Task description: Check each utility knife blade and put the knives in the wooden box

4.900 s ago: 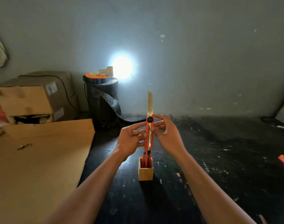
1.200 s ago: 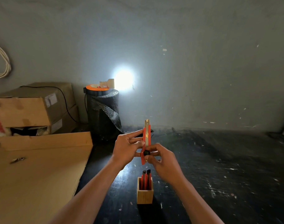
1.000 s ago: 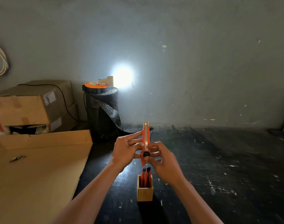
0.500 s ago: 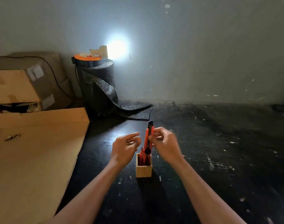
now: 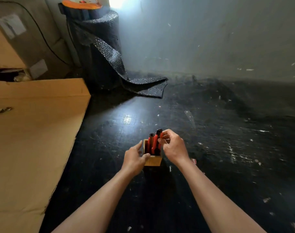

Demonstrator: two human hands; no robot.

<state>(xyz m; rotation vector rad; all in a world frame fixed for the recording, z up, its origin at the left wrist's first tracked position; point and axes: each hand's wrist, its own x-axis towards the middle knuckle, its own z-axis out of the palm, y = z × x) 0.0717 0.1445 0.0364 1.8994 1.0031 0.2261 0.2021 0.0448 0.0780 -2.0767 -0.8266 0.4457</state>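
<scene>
A small wooden box [image 5: 154,161] stands upright on the dark scuffed surface in the middle of the head view. Red utility knives stand in it, black ends up, and one of them [image 5: 150,142] rests free at the left. My right hand [image 5: 174,147] pinches the upper part of another red utility knife [image 5: 156,141], whose lower end is inside the box; no blade shows. My left hand [image 5: 134,159] grips the box from its left side, thumb on the front rim.
A large flat cardboard sheet [image 5: 34,140] covers the left side, with a small metal piece [image 5: 3,110] on it. Cardboard boxes [image 5: 25,39] stand at the back left. A roll of black bubble wrap [image 5: 101,47] with an orange tape roll [image 5: 81,4] on top stands by the wall.
The knife held up in both hands has come down into the box, blade drawn in. My left hand let go of it and took hold of the box. The view tilted down.
</scene>
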